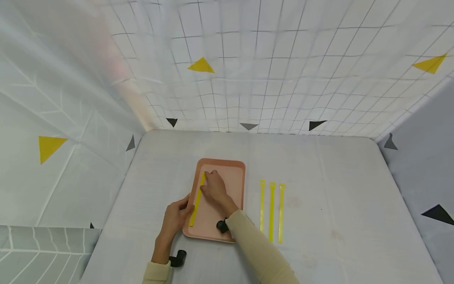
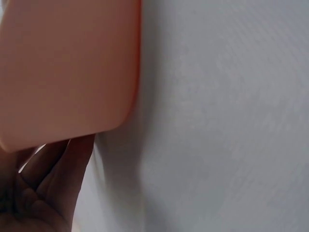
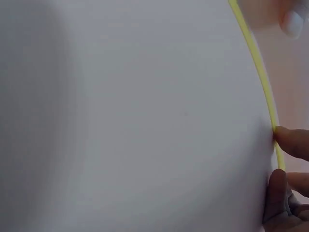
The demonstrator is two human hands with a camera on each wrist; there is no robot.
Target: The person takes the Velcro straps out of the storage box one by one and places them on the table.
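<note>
A shallow pink tray (image 1: 230, 173) stands on the table, a slim yellow strip (image 1: 196, 205) lying lengthwise along its left inner side. My left hand (image 1: 173, 217) grips the tray's left edge, thumb over the rim. In the left wrist view, fingers (image 2: 58, 179) of that hand reach to the tray's outer wall (image 2: 72, 72). Over the tray, my right hand (image 1: 214, 187) holds the upper part of the strip between thumb and finger. The right wrist view shows the same yellow strip (image 3: 263, 72) bending in a curve, with fingertips (image 3: 289, 140) on its lower portion.
Right of the tray lie three more yellow strips (image 1: 271, 209) side by side, each with a small looped head. My right forearm passes close to their lower ends. Behind the white table (image 1: 354, 197) rises a gridded white curtain (image 1: 283, 71).
</note>
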